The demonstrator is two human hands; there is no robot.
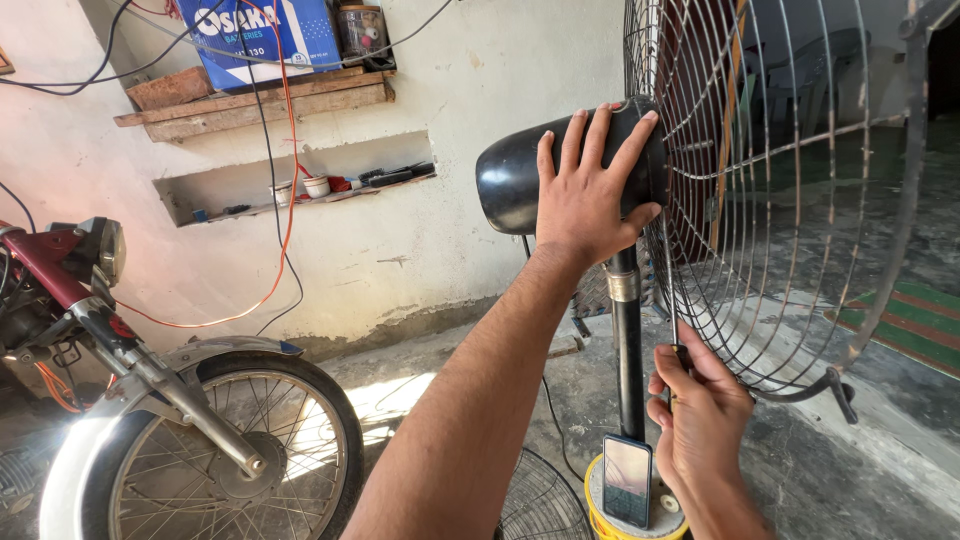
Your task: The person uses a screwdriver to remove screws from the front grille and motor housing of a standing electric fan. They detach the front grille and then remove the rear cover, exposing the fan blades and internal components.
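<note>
A pedestal fan stands in front of me, with a black motor housing (505, 180), a wire grille (790, 220) and a black pole (628, 350). My left hand (585, 195) lies flat over the motor housing, fingers spread and gripping its back. Lower down, my right hand (700, 425) is closed around the dark handle of a thin rod-like tool (677, 330). The tool's shaft runs up along the back of the grille beside the pole; its tip is hard to make out.
A phone (627, 480) leans against the pole on the yellow fan base (600, 515). A loose wire grille (540, 500) lies on the floor. A red motorcycle with its front wheel (215, 450) stands left. Wall shelves (260, 100) hold a blue box, jars and cables.
</note>
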